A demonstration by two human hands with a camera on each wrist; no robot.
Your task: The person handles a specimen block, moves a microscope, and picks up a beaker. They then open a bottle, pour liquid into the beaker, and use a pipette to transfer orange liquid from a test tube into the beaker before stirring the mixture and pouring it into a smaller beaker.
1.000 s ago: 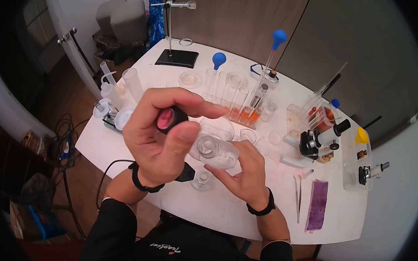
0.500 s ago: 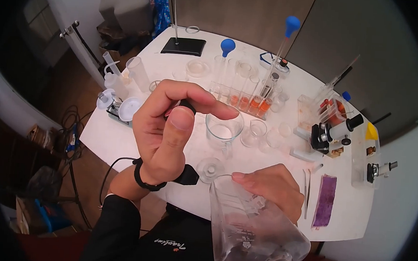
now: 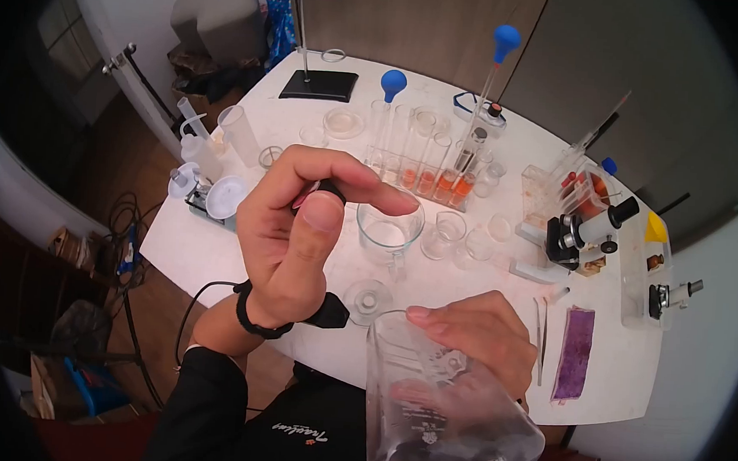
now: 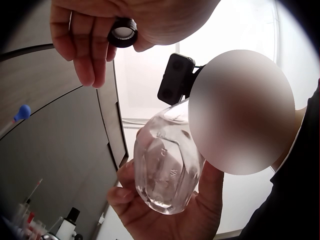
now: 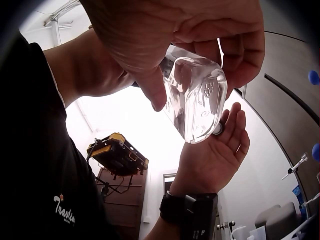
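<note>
In the head view the left hand [image 3: 293, 234] is raised over the table, a small black cap [image 3: 331, 191] held between thumb and curved fingers. The cap's [image 4: 123, 33] round hollow side shows in the left wrist view. The right hand [image 3: 485, 339] grips a clear bottle [image 3: 434, 412] near its base, its threaded neck tilted down toward the person's body. In the right wrist view the thumb and fingers lie on both sides of the bottle [image 5: 197, 100]. Beyond the hands stand a glass beaker [image 3: 388, 232] and a round glass piece [image 3: 368, 298].
A rack of test tubes [image 3: 435, 192] with orange liquid stands behind the beaker. To the right are a microscope [image 3: 584, 231], tweezers [image 3: 540, 342] and a purple strip [image 3: 574, 355]. A black stand base [image 3: 319, 85] is at the back; white plasticware [image 3: 224, 196] sits at the left.
The right hand has moved down and toward the body, tipping the bottle so its neck points downward. The left hand has turned somewhat, still holding the cap. Little differs over the last half second.
</note>
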